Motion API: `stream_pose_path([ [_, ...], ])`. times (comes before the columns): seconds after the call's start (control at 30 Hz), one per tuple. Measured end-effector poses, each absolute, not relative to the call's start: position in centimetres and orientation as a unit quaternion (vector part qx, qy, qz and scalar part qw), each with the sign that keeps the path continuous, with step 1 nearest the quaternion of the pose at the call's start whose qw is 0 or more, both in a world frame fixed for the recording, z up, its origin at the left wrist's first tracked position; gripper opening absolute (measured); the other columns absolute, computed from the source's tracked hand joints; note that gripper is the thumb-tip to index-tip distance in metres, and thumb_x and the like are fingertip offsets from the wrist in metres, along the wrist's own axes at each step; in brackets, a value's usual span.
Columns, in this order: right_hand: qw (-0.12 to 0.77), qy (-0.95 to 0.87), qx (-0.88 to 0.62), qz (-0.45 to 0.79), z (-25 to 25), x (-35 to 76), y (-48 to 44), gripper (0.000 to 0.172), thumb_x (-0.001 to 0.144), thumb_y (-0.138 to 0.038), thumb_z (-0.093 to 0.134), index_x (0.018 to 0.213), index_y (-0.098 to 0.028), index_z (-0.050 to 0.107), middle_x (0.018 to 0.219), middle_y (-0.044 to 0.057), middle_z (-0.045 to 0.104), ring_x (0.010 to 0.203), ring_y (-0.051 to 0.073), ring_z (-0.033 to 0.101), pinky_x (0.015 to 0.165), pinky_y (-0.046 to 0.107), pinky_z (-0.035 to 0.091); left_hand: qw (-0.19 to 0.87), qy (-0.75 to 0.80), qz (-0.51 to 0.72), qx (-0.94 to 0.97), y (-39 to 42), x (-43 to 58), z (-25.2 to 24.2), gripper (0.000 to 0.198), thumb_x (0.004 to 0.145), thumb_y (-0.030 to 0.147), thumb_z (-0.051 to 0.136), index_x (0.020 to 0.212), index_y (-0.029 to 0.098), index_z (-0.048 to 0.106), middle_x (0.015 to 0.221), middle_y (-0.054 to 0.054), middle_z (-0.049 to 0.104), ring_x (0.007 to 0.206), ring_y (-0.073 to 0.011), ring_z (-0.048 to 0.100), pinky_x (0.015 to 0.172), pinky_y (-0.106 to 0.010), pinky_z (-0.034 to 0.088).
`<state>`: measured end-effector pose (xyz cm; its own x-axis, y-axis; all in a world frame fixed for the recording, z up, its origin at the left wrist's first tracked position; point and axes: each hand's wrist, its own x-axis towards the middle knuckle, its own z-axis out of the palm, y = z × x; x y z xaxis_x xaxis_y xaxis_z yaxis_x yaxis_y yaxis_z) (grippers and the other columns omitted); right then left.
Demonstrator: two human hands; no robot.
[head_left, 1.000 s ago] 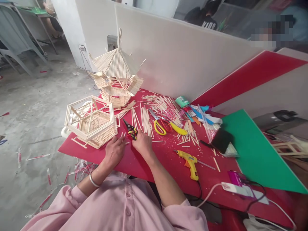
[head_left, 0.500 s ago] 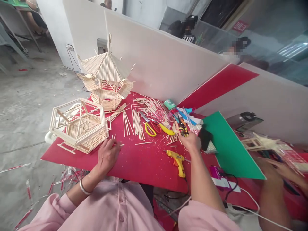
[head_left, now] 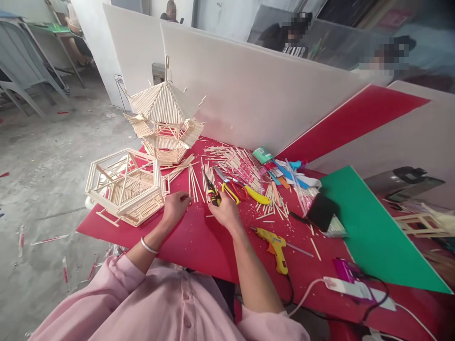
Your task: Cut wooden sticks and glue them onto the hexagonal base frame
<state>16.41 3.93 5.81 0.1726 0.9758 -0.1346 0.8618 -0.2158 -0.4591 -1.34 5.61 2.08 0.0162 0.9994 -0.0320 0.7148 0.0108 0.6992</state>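
My right hand [head_left: 224, 208] grips a pair of pliers [head_left: 212, 190] with black and yellow handles, jaws pointing up and away. To its left, my left hand [head_left: 177, 206] is closed, fingertips pinched near the end of a small stick; what exactly it holds is too small to make out. Just left of that hand stands an open hexagonal frame of pale sticks [head_left: 124, 189]. Behind it rises a tiered stick pagoda [head_left: 165, 109]. Loose sticks [head_left: 195, 183] lie beyond my hands, beside scissors [head_left: 231, 189] with red and yellow handles.
A yellow glue gun [head_left: 273, 244] lies right of my right forearm, its cord hanging off the red table [head_left: 199, 246]. Farther right are a black phone-like object [head_left: 323, 211], a green board [head_left: 384, 237] and a white power strip [head_left: 348, 288]. Pale panels [head_left: 249, 90] stand behind. People sit beyond them.
My right hand has moved left from the tool pile, bringing the pliers close to my left hand. The view has shifted, so things on the table appear farther right.
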Motion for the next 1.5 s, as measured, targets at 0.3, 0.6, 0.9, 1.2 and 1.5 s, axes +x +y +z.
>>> stream_pose_path([
  [0.3,0.164,-0.616,-0.737,0.222,5.0,14.5,3.5,0.029,0.079,-0.030,0.060,0.105,-0.018,0.062,0.085,0.005,0.072,0.079,0.021,0.067,0.067,0.027,0.045,0.171,0.699,0.121,0.684,9.0,1.1,3.0,0.026,0.088,0.013,0.047,0.089,0.007,0.072,0.084,-0.020,0.071,0.086,-0.0299,0.068,0.072,-0.036,0.050],
  [0.6,0.212,-0.580,-0.735,0.281,5.7,17.1,-1.6,0.040,0.074,-0.032,0.063,0.112,-0.017,0.063,0.090,0.009,0.072,0.085,0.026,0.067,0.073,0.033,0.046,0.154,0.685,0.021,0.712,7.9,0.9,4.2,0.028,0.080,0.001,0.047,0.091,0.006,0.073,0.091,-0.023,0.071,0.090,-0.0328,0.069,0.071,-0.036,0.051],
  [0.9,0.315,-0.540,-0.655,0.424,4.4,17.1,-2.2,0.045,0.067,-0.041,0.071,0.106,-0.020,0.066,0.083,0.003,0.071,0.076,0.021,0.065,0.069,0.030,0.048,0.180,0.700,0.040,0.690,4.0,-1.0,3.9,0.016,0.079,0.015,0.054,0.075,0.012,0.069,0.079,-0.015,0.070,0.081,-0.0271,0.067,0.066,-0.030,0.045],
  [1.2,0.452,-0.433,-0.566,0.536,2.6,14.0,2.1,0.040,0.062,-0.045,0.073,0.090,-0.018,0.064,0.078,0.001,0.066,0.066,0.016,0.058,0.063,0.030,0.046,0.391,0.585,0.192,0.684,1.7,-2.6,3.7,0.014,0.073,0.019,0.050,0.060,0.016,0.055,0.051,0.004,0.053,0.050,-0.0094,0.048,0.047,-0.019,0.032],
  [1.5,0.521,-0.401,-0.478,0.583,5.5,13.7,2.7,0.033,0.064,-0.037,0.073,0.090,-0.021,0.062,0.085,-0.001,0.064,0.062,0.011,0.052,0.062,0.027,0.043,0.357,0.491,0.358,0.709,2.7,-0.8,1.4,0.015,0.075,0.016,0.054,0.060,0.014,0.057,0.054,0.006,0.047,0.052,-0.0067,0.041,0.051,-0.019,0.030],
])
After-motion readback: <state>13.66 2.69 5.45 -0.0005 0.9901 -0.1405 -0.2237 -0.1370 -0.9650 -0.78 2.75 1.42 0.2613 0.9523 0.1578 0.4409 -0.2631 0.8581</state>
